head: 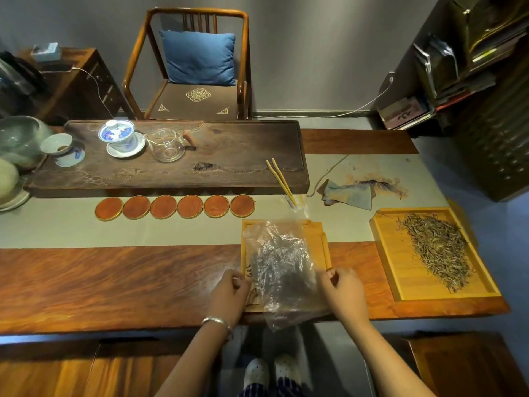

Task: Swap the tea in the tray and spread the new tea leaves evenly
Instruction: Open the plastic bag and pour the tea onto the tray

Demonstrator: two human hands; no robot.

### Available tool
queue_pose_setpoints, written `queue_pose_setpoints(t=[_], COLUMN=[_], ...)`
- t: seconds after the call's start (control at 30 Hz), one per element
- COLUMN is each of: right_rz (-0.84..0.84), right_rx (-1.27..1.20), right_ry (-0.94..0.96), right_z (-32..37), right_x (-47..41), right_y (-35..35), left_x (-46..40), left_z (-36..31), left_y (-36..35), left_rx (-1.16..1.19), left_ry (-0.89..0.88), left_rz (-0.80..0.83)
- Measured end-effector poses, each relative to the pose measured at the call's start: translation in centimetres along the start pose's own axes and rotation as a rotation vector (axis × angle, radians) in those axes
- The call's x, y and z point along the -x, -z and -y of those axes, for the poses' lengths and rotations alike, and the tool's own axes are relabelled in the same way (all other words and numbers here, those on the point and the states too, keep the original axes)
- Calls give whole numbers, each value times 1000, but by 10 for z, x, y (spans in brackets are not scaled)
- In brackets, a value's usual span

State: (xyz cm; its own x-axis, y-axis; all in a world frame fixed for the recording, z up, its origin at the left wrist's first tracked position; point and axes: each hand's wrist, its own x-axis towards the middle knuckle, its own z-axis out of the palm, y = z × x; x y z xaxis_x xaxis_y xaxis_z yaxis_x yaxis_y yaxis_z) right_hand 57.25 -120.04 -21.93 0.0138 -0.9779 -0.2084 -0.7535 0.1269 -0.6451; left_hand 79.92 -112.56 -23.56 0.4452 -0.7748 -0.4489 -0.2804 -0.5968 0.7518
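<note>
Item: clear plastic bag (282,270) of dark tea, lying over the near tray (322,242), left hand (229,293) and right hand (343,290) pinching its edges, seemingly for emptying.

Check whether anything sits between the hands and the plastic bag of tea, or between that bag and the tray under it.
Nothing visible stands in the way. The left hand and right hand already pinch the edges of the plastic bag, which lies directly over the near wooden tray. The bag hides most of the tray floor.
</note>
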Motion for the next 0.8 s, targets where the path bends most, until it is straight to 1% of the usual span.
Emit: queue_pose_setpoints(t=[0.07,0.1,0.2,0.23,0.33,0.47,0.6,0.7,0.8], right_rz=[-56,-40,137,160,118,58,15,57,131], right_rx=[13,20,53,49,-80,-220,-376,-513,-433], right_ry=[12,35,81,80,66,92,87,114,173], right_z=[3,4,10,11,9,11,33,67,105], right_x=[-14,-20,-31,-33,-29,-21,-16,-10,-8], right_y=[-3,-5,-16,-20,-28,-27,-27,-38,-63], left_x=[-9,-13,-20,-21,-22,-19,-17,-20,-30], left_z=[-7,-9,-8,-7,-4,-9,-21,-22,-9], left_y=[-9,-13,-26,-30,-38,-35,-11,26,78], left_rx=[-23,-13,54,79,192,354,448,450,369], left_ry=[-6,0,40,48,35,-34,-85,-158,-201], left_rz=[-39,-44,-35,-38,-66,-126,-212,-281,-371])
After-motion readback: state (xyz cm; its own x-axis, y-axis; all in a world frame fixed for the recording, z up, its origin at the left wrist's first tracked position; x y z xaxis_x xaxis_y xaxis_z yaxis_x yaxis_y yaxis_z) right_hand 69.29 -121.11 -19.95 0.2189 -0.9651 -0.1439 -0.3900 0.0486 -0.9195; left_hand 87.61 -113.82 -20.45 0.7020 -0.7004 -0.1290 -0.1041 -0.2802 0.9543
